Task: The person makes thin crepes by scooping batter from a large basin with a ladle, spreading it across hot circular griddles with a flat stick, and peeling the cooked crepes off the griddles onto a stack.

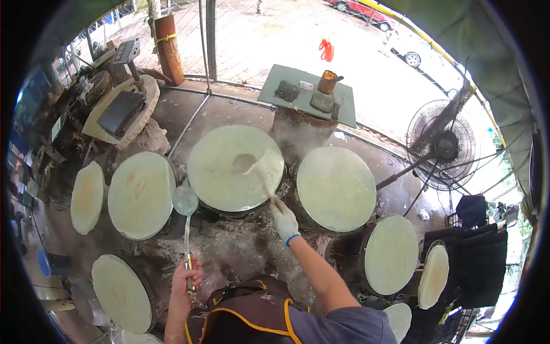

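Note:
My bare left hand [188, 276] is wrapped round the handle of a ladle [185, 200], whose wet, batter-smeared bowl hangs beside the middle round griddle. My right hand [283, 220], in a white glove with a blue cuff, grips a pale-coated spreading tool [262, 175]. Its far end meets the pale green batter [226, 192] covering the middle griddle, where a darker round patch shows. Another pale round sheet [141, 196] with a brownish middle lies to the left. On the right is a smooth round sheet [336, 190].
More batter-covered griddles curve round me, including a sheet [121, 293] at lower left and one [391, 254] at right. A standing fan [444, 144] is at far right. A green board [278, 76] holds a rusty can [328, 82]. At upper left sits a scale [121, 113]. Steam drifts about.

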Tool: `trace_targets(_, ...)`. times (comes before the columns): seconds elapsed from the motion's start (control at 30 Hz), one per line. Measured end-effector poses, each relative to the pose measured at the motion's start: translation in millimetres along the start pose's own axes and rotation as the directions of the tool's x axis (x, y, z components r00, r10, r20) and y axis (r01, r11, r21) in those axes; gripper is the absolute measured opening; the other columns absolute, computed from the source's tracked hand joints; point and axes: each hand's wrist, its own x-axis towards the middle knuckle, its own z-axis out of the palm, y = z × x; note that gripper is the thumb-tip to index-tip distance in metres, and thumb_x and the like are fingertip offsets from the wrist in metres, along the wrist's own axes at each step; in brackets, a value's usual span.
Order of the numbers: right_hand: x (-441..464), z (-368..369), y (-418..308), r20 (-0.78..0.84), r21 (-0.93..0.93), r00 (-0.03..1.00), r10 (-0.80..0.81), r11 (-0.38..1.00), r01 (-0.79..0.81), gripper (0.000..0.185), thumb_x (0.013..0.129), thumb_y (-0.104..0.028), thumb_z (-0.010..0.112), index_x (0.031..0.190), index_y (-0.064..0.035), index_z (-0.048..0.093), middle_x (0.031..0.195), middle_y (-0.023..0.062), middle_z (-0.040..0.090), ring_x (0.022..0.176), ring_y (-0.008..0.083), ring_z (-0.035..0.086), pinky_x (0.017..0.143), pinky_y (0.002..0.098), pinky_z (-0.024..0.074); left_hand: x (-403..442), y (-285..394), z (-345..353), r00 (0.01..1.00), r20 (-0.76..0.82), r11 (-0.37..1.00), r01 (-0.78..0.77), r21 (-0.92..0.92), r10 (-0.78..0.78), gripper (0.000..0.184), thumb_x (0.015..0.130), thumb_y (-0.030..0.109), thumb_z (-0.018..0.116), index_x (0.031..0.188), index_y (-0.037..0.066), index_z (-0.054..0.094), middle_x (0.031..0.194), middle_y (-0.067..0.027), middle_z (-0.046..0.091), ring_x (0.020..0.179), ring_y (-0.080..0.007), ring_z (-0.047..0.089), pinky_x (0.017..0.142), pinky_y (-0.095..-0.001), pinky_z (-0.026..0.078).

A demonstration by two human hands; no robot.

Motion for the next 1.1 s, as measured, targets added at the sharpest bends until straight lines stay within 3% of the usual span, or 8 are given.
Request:
trace_targets(0.03,-4,13,3,-0.110,0.319,0.980,0.168,0.940,-0.125,0.045,0.091,-0.023,0.054,0.133,-0.0096,0.050,0.117,0.0115,0.063,0.089,0.0174,0.062,0.081,0.0290,0.0481,1,3,-5,1.000,-0.004,1.000,0.027,-0.010,-0.027,0.032,0.077,-0.003,0.051,0.109,0.002,0.050,0.092,-0.0113,0.054,0.054,-0.0121,0.044,0.041,-0.0220,0.036)
trace_targets(0.37,10,17,10,-0.175,0.151,0.978,0.112,0.985,-0.086,0.046,0.094,-0.026,0.053,0.133,-0.0024,0.049,0.099,0.0066,0.066,0.076,0.0106,0.056,0.072,0.0264,0.0462,24,16,-3,0.994,0.041,0.995,0.104,-0.015,-0.103,0.025,0.089,0.002,0.048,0.113,0.004,0.048,0.087,-0.0127,0.058,0.047,-0.0103,0.041,0.038,-0.0232,0.032)
trace_targets(0.5,21,-4,-10,0.178,-0.022,0.975,0.136,0.991,-0.135,0.041,0.094,-0.025,0.049,0.131,-0.0069,0.053,0.096,0.0081,0.067,0.079,0.0158,0.061,0.073,0.0303,0.0490,29,9,7,0.991,0.037,0.991,0.131,-0.008,-0.131,0.022,0.090,0.004,0.048,0.112,0.004,0.048,0.082,-0.0114,0.057,0.045,-0.0100,0.040,0.037,-0.0224,0.032)
trace_targets(0.53,38,-11,2,0.117,-0.162,0.988,-0.103,0.979,0.121,0.042,0.094,-0.026,0.047,0.130,-0.0056,0.052,0.110,0.0165,0.065,0.099,0.0248,0.063,0.087,0.0324,0.0466,29,7,11,0.990,0.042,0.990,0.139,-0.021,-0.138,0.022,0.090,0.004,0.047,0.112,0.004,0.048,0.081,-0.0109,0.056,0.045,-0.0100,0.039,0.037,-0.0223,0.032)
trace_targets(0.63,47,-23,5,-0.050,0.048,0.989,0.140,0.989,-0.138,0.043,0.092,-0.028,0.047,0.128,-0.0057,0.053,0.122,0.0219,0.058,0.116,0.0321,0.055,0.098,0.0344,0.0403,29,-4,27,0.986,0.045,0.985,0.162,-0.055,-0.160,0.020,0.091,0.005,0.047,0.111,0.005,0.048,0.078,-0.0093,0.054,0.044,-0.0099,0.039,0.036,-0.0222,0.032)
trace_targets(0.77,67,-11,-8,0.283,-0.285,0.945,-0.166,0.926,0.248,0.045,0.092,-0.031,0.048,0.126,-0.0025,0.054,0.114,0.0221,0.062,0.105,0.0315,0.060,0.090,0.0340,0.0447,27,-19,46,0.985,0.013,0.984,0.175,-0.046,-0.174,0.018,0.091,0.007,0.047,0.108,0.003,0.050,0.075,-0.0072,0.052,0.044,-0.0086,0.039,0.036,-0.0206,0.032)
trace_targets(0.93,117,-22,7,-0.006,-0.036,0.975,-0.222,0.974,0.222,0.043,0.092,-0.028,0.052,0.126,-0.0026,0.056,0.107,0.0163,0.066,0.090,0.0217,0.063,0.082,0.0304,0.0484,17,-34,60,0.986,-0.028,0.985,0.165,-0.057,-0.167,0.016,0.092,0.008,0.046,0.107,0.003,0.051,0.072,-0.0051,0.050,0.044,-0.0076,0.038,0.036,-0.0202,0.032)
trace_targets(1.1,88,-30,0,0.456,-0.019,0.890,0.012,1.000,-0.004,0.043,0.093,-0.027,0.051,0.127,-0.0031,0.055,0.087,0.0073,0.063,0.068,0.0091,0.052,0.061,0.0241,0.0450,16,-45,37,0.975,-0.041,0.973,0.213,-0.094,-0.217,0.011,0.093,0.010,0.047,0.102,0.005,0.051,0.067,-0.0029,0.046,0.044,-0.0073,0.037,0.036,-0.0210,0.030)
